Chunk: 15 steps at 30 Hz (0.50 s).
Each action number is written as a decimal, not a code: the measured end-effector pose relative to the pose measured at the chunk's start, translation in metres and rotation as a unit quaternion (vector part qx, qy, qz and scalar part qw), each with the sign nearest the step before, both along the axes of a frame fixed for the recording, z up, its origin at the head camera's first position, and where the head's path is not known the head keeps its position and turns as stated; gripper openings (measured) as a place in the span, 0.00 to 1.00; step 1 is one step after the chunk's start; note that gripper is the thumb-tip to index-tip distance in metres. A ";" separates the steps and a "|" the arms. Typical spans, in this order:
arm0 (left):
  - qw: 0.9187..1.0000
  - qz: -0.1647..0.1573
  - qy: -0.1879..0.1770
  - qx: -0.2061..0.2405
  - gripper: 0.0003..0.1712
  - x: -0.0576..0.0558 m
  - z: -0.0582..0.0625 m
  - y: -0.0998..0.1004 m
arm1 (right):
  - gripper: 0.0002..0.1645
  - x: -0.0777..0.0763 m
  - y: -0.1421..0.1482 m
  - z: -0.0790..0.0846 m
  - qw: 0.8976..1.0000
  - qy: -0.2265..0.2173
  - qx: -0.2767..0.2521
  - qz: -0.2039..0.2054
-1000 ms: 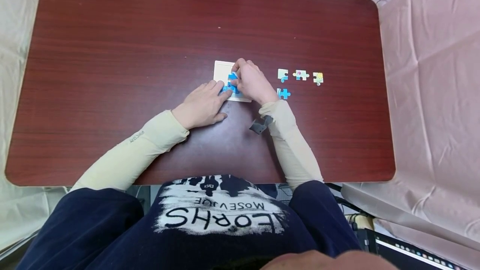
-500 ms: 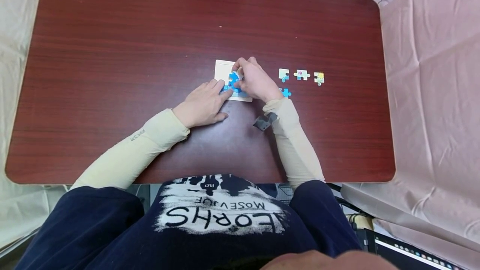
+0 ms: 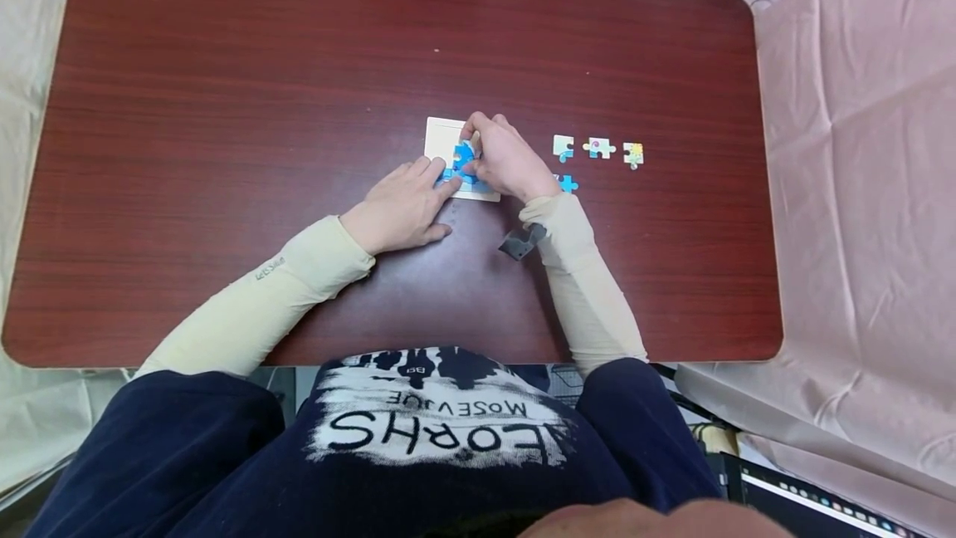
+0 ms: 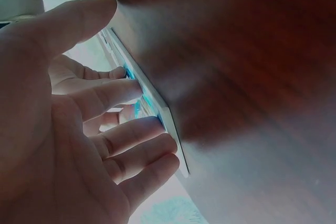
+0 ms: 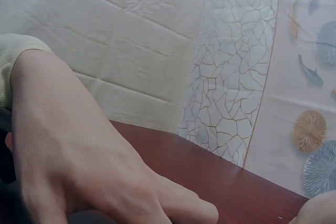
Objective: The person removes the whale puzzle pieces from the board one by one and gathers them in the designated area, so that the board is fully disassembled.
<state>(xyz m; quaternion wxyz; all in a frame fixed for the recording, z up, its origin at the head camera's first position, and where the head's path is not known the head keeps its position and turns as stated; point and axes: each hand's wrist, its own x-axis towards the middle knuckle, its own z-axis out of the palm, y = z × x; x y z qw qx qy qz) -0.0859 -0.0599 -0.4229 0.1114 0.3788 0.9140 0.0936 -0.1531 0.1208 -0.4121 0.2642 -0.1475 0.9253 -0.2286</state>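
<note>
The R hand (image 3: 511,163) has its thumb & pointer finger bent close, w/ a small gap btwn them, & pinches a blue pc (image 3: 463,158) of a puzzle. The blue pc is over the board (image 3: 441,139). Can't tell if it lies all the way flat, b/c the hand hides part of it. More blue bits (image 3: 472,181) sit on the near part of the board, by the fingers of both hands.

The L hand (image 3: 399,210) has its fingers mostly straight & its thumb out to the side. Its tips touch the near L part of the board, so it's a touch, not a grip. In the L wrist view the tips are at the board's edge.

The board is pale & flat, on a big red-brown table (image 3: 224,106), in front of the person. Off to the R of the board are 4 loose pcs. Three make a row: a pale pc (image 3: 563,146), a pc w/ a pink bit (image 3: 599,148) & a yellow pc (image 3: 633,154). The 4th, a bright blue one (image 3: 569,183), is nearer the person, right by the R wrist, which hides part of it.
</note>
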 end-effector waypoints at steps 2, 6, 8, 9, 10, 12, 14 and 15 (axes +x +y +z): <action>1.000 -0.002 0.005 0.000 0.44 0.000 0.001 -0.001 | 0.18 0.001 0.000 0.001 1.000 -0.001 -0.011 0.006; 1.000 -0.005 0.010 0.002 0.43 -0.001 0.002 -0.001 | 0.12 0.003 0.002 0.003 0.999 -0.009 -0.033 0.010; 1.000 -0.005 0.008 0.002 0.41 -0.001 0.003 -0.001 | 0.09 0.003 0.005 0.005 0.999 -0.015 -0.044 0.004; 1.000 -0.005 0.007 0.002 0.40 -0.001 0.003 -0.001 | 0.08 0.003 0.006 0.005 0.998 -0.019 -0.051 -0.001; 1.000 -0.005 0.005 0.001 0.41 -0.001 0.003 0.000 | 0.08 0.002 0.008 0.006 0.998 -0.022 -0.060 -0.005; 1.000 -0.005 0.003 -0.001 0.41 -0.001 0.002 0.000 | 0.08 0.001 0.012 0.006 0.996 -0.029 -0.079 -0.009; 1.000 -0.004 0.001 -0.003 0.42 -0.001 0.002 -0.001 | 0.09 -0.001 0.015 0.005 0.994 -0.033 -0.099 -0.009; 1.000 -0.003 -0.001 -0.004 0.42 -0.001 0.001 -0.001 | 0.09 -0.001 0.016 0.005 0.993 -0.034 -0.109 -0.009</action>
